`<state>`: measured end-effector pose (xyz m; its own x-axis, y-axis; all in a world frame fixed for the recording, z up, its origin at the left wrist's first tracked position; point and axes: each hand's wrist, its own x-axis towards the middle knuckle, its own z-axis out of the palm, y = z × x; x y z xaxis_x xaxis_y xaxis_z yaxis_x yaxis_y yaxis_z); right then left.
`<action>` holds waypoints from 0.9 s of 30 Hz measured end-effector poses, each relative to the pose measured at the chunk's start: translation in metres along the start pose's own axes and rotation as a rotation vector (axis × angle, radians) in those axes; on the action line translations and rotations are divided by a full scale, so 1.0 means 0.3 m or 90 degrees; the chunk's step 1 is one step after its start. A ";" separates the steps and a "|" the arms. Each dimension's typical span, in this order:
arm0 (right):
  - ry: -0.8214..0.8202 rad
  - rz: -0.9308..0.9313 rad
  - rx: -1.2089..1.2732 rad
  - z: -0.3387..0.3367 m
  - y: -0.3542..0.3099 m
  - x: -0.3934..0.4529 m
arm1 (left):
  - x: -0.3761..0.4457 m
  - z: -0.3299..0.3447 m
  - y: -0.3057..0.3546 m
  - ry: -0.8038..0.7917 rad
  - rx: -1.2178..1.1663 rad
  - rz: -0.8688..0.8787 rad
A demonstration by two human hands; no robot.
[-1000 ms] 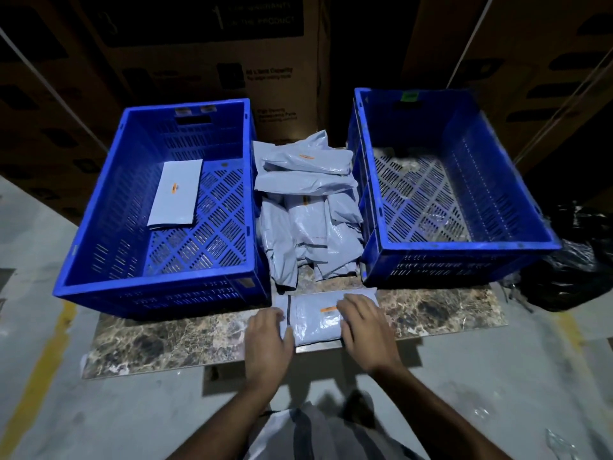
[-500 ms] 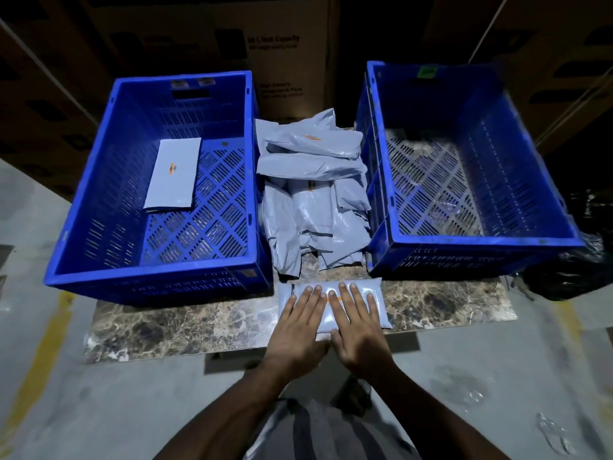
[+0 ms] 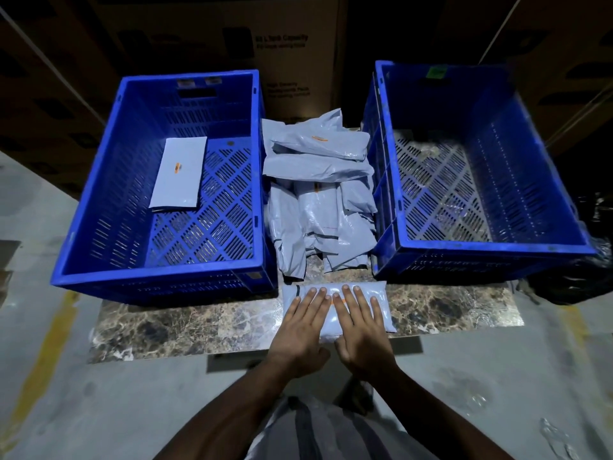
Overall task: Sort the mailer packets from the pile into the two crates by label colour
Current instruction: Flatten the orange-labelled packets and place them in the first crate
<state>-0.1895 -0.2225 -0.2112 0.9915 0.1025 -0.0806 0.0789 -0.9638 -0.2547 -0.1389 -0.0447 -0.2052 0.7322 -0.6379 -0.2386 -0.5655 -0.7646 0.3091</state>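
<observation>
Grey plastic film formed the packet (image 3: 335,305) lying flat on the marble table (image 3: 185,330), directly under both hands. Left hand (image 3: 300,330) and right hand (image 3: 361,330) lay side by side with fingers straight, pressing it down, gripping nothing. An orange label showed between the fingers. Beyond the fingertips lay the pile (image 3: 320,197); the left crate (image 3: 159,277), holding one orange-labelled packet (image 3: 179,172), stood ahead-left, and the right crate (image 3: 481,250) ahead-right. Judged light, limp and slippery, the packet would probably sag if lifted centrally; pinching a short end or sliding fingers under an edge looked safer.
</observation>
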 end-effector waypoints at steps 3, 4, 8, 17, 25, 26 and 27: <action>-0.010 -0.017 -0.006 -0.011 0.019 -0.016 | -0.009 -0.021 -0.020 -0.037 -0.005 0.018; -0.002 -0.012 0.000 -0.016 0.030 -0.023 | -0.017 -0.029 -0.030 -0.039 -0.010 0.038; 0.058 -0.021 0.006 -0.049 0.040 -0.047 | -0.064 -0.035 -0.056 -0.004 -0.032 0.069; -0.047 0.001 -0.039 -0.017 0.007 0.041 | 0.018 -0.020 -0.057 0.060 0.030 -0.035; -0.017 0.046 0.037 -0.034 0.093 -0.001 | 0.016 0.003 -0.072 0.045 0.011 -0.069; -0.025 0.066 0.043 -0.040 0.104 -0.001 | 0.015 0.004 -0.071 0.047 0.011 -0.070; -0.037 0.081 0.048 -0.043 0.113 0.000 | 0.015 0.003 -0.069 0.048 0.015 -0.072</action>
<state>-0.1855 -0.2584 -0.2076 0.9850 -0.0026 -0.1724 -0.0569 -0.9489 -0.3104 -0.1241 -0.0320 -0.2135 0.8175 -0.5396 -0.2012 -0.4860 -0.8339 0.2616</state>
